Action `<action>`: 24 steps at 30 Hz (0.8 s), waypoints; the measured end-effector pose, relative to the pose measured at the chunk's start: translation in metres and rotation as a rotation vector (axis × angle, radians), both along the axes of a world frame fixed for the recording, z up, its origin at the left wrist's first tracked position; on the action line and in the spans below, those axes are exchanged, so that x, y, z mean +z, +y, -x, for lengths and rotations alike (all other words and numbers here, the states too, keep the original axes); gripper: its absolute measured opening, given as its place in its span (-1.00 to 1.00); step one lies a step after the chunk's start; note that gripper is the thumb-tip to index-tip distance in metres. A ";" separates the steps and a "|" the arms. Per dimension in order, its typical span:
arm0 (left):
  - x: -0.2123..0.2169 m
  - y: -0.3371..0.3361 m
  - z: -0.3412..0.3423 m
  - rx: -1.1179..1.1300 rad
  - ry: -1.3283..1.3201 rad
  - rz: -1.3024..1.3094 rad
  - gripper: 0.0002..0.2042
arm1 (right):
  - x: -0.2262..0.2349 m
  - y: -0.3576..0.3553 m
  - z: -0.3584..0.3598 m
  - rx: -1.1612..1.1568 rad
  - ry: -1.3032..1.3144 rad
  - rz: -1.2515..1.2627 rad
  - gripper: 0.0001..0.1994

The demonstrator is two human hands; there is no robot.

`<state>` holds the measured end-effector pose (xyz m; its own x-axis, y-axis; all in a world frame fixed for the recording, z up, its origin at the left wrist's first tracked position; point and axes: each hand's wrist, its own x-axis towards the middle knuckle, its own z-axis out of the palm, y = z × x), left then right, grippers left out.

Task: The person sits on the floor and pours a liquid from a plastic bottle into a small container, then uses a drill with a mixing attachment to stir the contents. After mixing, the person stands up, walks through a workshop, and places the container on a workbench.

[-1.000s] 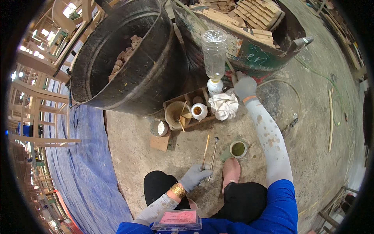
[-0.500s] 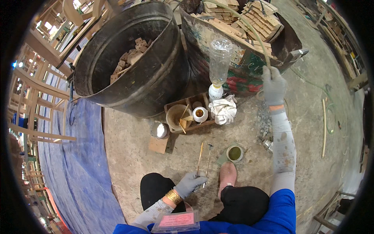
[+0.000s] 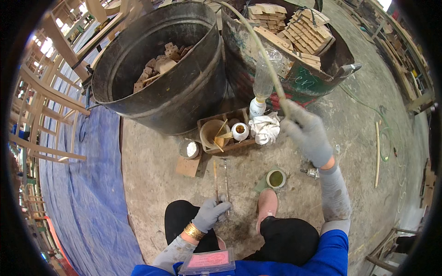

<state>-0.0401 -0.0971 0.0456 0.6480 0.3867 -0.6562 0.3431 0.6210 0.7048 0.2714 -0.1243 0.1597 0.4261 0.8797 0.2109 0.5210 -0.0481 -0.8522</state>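
Observation:
My left hand (image 3: 213, 212), gloved in grey, is closed near my left knee around two thin sticks. The yellowish stick (image 3: 215, 177) and the dark one (image 3: 226, 177) point up side by side, their tips blurred. My right hand (image 3: 309, 133), also gloved, is wrapped round the end of a long, pale, curved rod or hose (image 3: 263, 48). It arches over the right drum (image 3: 311, 82) and leaves at the top; I cannot tell whether it is stiff. Below that hand lies a crumpled white cloth (image 3: 265, 129), not touching it. A cup of green stuff (image 3: 276, 179) stands by my right shoe.
Beyond my hands, a wooden tray (image 3: 237, 149) holds a bowl (image 3: 209, 132), a white jar (image 3: 240, 131) and an upturned clear bottle (image 3: 263, 80). Left are a dark drum (image 3: 184, 101) with wood scraps, a white-filled cup (image 3: 191, 148), blue sheeting (image 3: 87, 193) and wooden frames.
My right hand has swung left and nearer with the pale curved length, which now crosses in front of the bottle. My left hand has shifted slightly left with the two sticks.

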 end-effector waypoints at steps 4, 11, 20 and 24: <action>0.005 0.010 0.010 0.153 -0.079 0.061 -0.89 | -0.035 0.003 0.022 0.131 0.071 0.041 -0.54; 0.025 0.037 -0.001 0.232 -0.038 -0.187 -0.78 | -0.068 0.002 0.036 0.258 0.020 0.159 -0.64; 0.022 0.070 -0.085 0.416 -0.283 -0.263 -0.74 | -0.146 -0.014 0.055 0.240 -0.081 0.238 -0.55; -0.004 0.074 -0.108 0.382 -0.380 -0.235 -0.80 | -0.152 -0.012 0.059 0.254 -0.098 0.241 -0.48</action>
